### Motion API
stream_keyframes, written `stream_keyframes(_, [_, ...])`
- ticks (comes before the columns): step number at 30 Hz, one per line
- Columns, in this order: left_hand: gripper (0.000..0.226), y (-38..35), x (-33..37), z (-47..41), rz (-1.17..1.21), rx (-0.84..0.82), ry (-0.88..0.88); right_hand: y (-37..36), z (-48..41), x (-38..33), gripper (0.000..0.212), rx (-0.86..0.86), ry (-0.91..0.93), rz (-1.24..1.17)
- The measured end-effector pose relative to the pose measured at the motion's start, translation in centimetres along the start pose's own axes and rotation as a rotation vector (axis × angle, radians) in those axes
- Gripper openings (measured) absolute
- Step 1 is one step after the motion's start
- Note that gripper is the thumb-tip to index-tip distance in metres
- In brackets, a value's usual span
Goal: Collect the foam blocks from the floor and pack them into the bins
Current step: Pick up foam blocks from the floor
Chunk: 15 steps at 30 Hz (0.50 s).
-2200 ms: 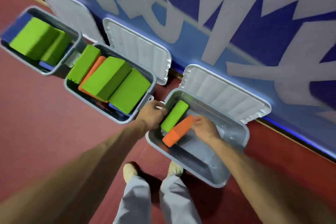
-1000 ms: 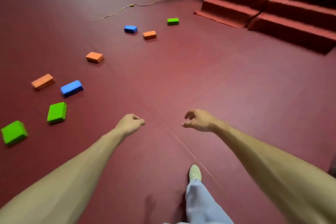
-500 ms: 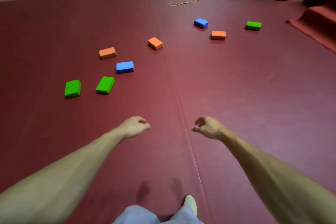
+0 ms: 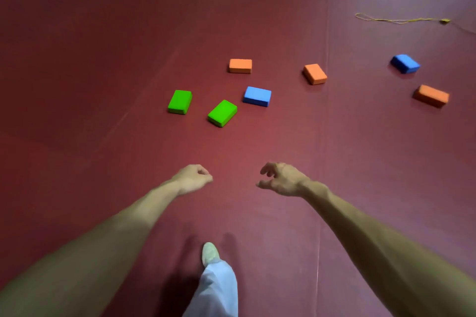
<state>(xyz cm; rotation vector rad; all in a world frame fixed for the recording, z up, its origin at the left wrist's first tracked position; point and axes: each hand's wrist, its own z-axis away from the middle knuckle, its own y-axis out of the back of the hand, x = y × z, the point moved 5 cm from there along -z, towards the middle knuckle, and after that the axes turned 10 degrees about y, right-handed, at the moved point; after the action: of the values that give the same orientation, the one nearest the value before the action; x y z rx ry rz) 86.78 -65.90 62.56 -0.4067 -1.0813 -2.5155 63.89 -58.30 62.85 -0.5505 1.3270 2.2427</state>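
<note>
My left hand [image 4: 192, 179] and right hand [image 4: 282, 179] hang loosely curled and empty; seven foam blocks [image 4: 222, 113] await, eleven to two o'clock.

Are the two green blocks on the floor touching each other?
Apart. The head view shows a strip of red floor between the left green block and the right green block.

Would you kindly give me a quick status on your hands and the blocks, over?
Left hand and right hand empty, loosely curled. Seven foam blocks on floor ahead; nearest green block untouched. Yellow cord far off right.
</note>
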Motion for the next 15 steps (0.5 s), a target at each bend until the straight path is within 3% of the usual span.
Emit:
stream_keyframes(7, [0.034, 13.5, -2.8, -10.3, 0.175, 0.086, 0.079, 4.8, -16.0, -9.5, 0.051, -0.073, 0.062, 0.106])
stream_keyframes(15, [0.043, 21.5, 0.0, -21.6, 0.179, 0.063, 0.127, 10.6, -30.5, -8.6, 0.049, -0.084, 0.012, 0.099])
